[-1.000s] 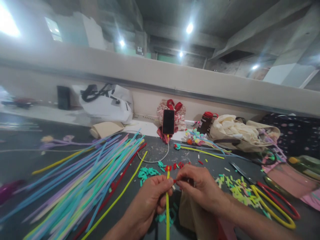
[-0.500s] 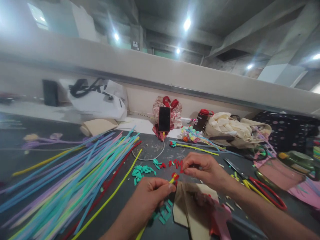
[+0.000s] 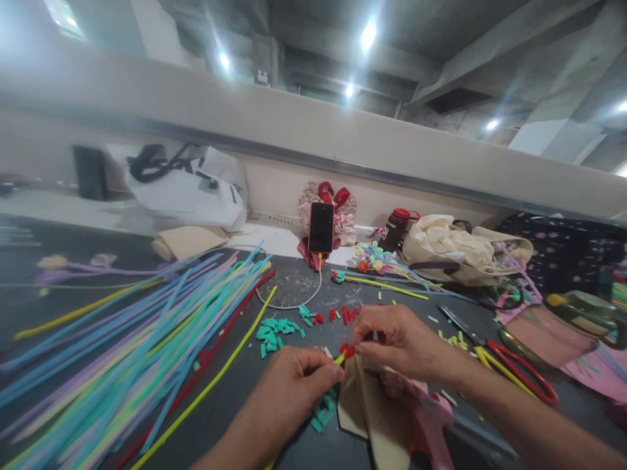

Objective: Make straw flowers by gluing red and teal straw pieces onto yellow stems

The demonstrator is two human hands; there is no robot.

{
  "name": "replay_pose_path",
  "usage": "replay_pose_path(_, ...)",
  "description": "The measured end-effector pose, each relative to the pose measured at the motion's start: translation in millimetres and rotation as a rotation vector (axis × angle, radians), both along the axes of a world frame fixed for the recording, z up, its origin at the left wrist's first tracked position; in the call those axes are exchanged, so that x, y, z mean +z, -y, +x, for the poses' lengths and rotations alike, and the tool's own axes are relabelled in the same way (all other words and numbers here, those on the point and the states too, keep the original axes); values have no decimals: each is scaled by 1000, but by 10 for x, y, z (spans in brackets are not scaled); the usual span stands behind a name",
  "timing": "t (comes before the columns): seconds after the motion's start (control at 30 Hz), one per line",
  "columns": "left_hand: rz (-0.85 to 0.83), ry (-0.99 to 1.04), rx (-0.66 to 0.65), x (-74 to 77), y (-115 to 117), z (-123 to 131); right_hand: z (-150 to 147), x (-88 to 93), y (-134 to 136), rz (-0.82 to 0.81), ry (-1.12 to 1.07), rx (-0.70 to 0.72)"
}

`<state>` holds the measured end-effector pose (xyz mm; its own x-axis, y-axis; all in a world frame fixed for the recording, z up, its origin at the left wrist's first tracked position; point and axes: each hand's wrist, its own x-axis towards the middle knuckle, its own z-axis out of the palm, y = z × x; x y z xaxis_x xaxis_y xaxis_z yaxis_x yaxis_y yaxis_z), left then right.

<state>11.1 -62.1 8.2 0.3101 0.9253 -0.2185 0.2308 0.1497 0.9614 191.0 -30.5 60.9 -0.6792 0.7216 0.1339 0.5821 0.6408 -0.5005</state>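
Note:
My left hand (image 3: 294,384) is closed in a pinch round a thin yellow stem (image 3: 338,358) whose tip points up and right. My right hand (image 3: 392,339) meets it from the right, fingers pinched on a small red piece (image 3: 347,350) at the stem's tip. Both hands hover just above the dark table (image 3: 304,287). Loose red pieces (image 3: 343,316) and teal pieces (image 3: 277,328) lie scattered right behind the hands. A tan paper and something pink (image 3: 392,411) lie under my right wrist.
A big fan of long coloured stems (image 3: 147,339) covers the left half of the table. A phone (image 3: 321,227) on a cable leans against the back wall, beside a dark bottle (image 3: 394,230) and a cream bag (image 3: 455,251). Scissors with red and yellow handles (image 3: 504,365) lie at right.
My right hand has come back down to the stem's tip after reaching toward the red pieces. The left hand's stem has tilted from upright to slanting right. The view has shifted slightly.

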Motion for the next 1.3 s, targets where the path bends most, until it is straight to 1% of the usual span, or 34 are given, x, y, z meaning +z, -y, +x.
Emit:
replay_pose_path(0.27, 22, -25, -24, -6, -1, 7, -5, -3, 14, -22, 2, -16)
replay_pose_path(0.67, 98, -94, -52, -15, 6, 7, -2, -14, 17, 57, 100, 25)
replay_pose_path(0.93, 143, -143, -79, -48, 6, 0, -37, 14, 38, 53, 127, -22)
replay_pose_path(1.1, 161, -169, -90, -52, -1, -9, -44, -18, 41, 102, 129, -40)
replay_pose_path(1.3, 169, -168, -75, -80, 9, -7, -38, -12, 53, 130, 145, -19)
